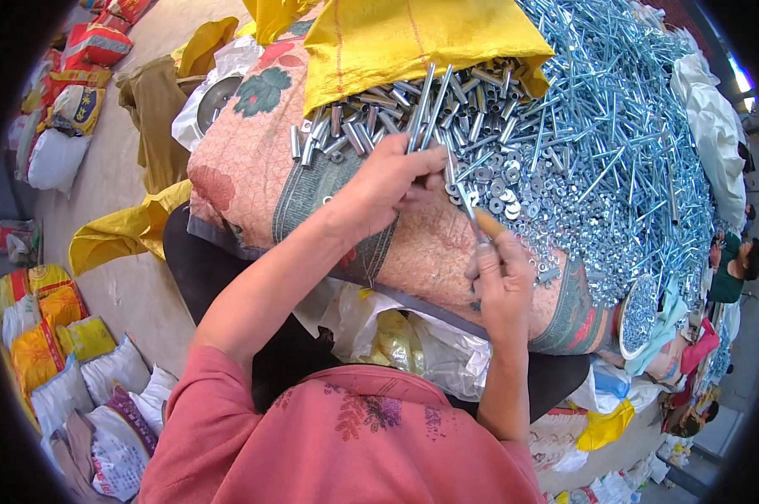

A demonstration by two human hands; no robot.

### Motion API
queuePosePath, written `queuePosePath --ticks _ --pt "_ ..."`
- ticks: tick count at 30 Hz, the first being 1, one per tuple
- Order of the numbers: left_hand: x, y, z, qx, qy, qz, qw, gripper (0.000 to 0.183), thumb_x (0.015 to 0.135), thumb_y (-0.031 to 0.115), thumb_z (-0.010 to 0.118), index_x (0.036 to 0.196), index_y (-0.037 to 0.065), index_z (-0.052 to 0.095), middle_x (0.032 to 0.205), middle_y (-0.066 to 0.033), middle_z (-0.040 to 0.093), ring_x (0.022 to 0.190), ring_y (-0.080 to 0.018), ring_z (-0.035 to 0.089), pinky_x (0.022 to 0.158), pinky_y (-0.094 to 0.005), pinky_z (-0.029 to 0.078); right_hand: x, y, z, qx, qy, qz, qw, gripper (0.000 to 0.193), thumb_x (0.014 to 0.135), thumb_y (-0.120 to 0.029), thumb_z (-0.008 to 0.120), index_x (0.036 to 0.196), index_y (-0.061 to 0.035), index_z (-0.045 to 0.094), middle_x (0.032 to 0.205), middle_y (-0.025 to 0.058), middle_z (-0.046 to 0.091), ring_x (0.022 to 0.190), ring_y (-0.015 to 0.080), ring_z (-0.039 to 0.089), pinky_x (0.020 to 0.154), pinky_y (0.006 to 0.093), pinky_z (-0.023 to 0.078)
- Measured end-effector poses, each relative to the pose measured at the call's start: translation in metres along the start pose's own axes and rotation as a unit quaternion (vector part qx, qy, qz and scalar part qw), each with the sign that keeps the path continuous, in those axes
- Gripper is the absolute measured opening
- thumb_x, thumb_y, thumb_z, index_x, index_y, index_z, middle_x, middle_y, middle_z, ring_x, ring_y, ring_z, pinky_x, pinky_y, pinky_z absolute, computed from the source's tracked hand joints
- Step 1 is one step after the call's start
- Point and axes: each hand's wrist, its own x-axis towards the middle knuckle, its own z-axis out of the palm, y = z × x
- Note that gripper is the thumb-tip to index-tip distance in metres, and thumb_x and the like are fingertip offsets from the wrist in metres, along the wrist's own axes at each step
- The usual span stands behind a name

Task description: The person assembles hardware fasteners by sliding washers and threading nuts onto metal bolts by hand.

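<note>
My left hand [388, 181] is closed around a few shiny metal tubes [430, 105] that stick up past its fingers. Just right of it, my right hand [505, 273] pinches a slim metal rod [467, 202], which slants up toward the left hand. Whether the rod touches the tubes, I cannot tell. Beyond the left hand, short metal tubes [371, 126] spill from a yellow woven sack [404, 42]. Flat washers [501, 189] lie close to the rod's upper part, with small nuts [556, 239] nearer the right hand.
A large heap of long bluish rods [614, 101] covers the right side of the patterned cloth [430, 260]. At its near right stands a bowl of small metal parts [640, 315]. Filled sacks [115, 370] line the floor at left. Other people [736, 260] sit at far right.
</note>
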Motion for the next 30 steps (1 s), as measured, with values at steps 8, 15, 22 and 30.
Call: queuePosePath --ticks 8,15,22,30 --pt "-0.013 -0.019 -0.005 -0.159 -0.019 -0.007 0.987 0.015 0.09 0.02 0.054 0.097 0.007 0.053 0.066 0.0027 0.048 0.044 -0.0012 0.031 0.037 -0.0154 0.022 -0.009 -0.013 0.006 -0.098 -0.027 -0.003 0.995 0.028 0.091 -0.008 0.048 0.117 -0.0052 0.057 0.065 -0.0002 0.051 0.057 0.0065 0.047 0.053 0.0226 0.04" --pt "-0.028 -0.031 0.009 -0.049 0.006 -0.003 0.999 0.014 0.09 0.021 0.054 0.088 0.008 0.053 0.064 0.0017 0.051 0.045 -0.002 0.036 0.038 -0.0165 0.025 -0.01 -0.012 0.007 -0.042 -0.045 0.057 0.996 0.028 0.091 -0.006 0.047 0.118 -0.0024 0.054 0.073 0.0021 0.057 0.057 0.0077 0.05 0.053 0.023 0.041" --pt "-0.038 -0.03 0.017 -0.088 0.03 0.023 0.995 0.017 0.089 0.025 0.057 0.086 0.009 0.052 0.063 0.0022 0.051 0.045 -0.0021 0.038 0.037 -0.0168 0.026 0.002 -0.011 0.028 -0.003 0.023 -0.054 0.998 0.023 0.091 -0.008 0.047 0.109 0.0036 0.056 0.09 0.0079 0.058 0.07 0.0105 0.053 0.064 0.0254 0.045" --pt "-0.039 -0.041 0.029 -0.18 0.051 0.053 0.981 0.018 0.09 0.025 0.057 0.086 0.009 0.051 0.062 0.004 0.044 0.044 -0.0015 0.033 0.036 -0.0162 0.025 0.014 -0.019 0.056 0.001 0.177 -0.194 0.965 0.05 0.093 -0.039 0.044 0.112 0.0073 0.049 0.103 0.0132 0.055 0.094 0.0179 0.054 0.085 0.0292 0.042"
